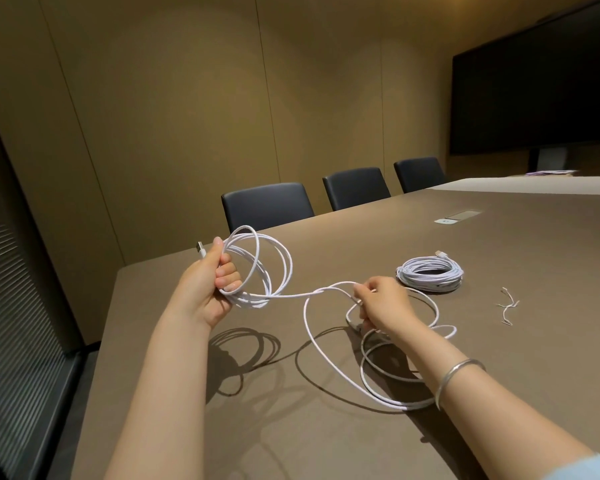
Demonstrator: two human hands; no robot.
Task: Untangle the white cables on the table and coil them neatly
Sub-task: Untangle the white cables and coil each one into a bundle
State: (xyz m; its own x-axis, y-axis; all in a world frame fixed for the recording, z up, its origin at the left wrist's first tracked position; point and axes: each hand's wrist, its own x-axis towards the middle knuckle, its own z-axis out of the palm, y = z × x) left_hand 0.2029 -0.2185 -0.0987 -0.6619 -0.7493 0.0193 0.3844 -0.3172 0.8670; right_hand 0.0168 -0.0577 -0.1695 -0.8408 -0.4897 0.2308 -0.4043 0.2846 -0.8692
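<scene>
The white cable (326, 289) is thin and long. The left hand (212, 275) holds part of it up in round loops (267, 268), with the fingers curled around them. A metal USB plug (201, 249) sticks out just past the thumb. From those loops one strand runs across to the right hand (383, 303), which pinches it with bent fingers. Under and around the right hand, loose loops (388, 379) lie on the brown tabletop (499, 244). Just past the right hand sits a finished coil (429, 273) of white cable, flat and tidy. To the right of that hand lie small white twist ties (507, 304). The right wrist covers part of the loose loops. The cable's other end is hard to make out.
</scene>
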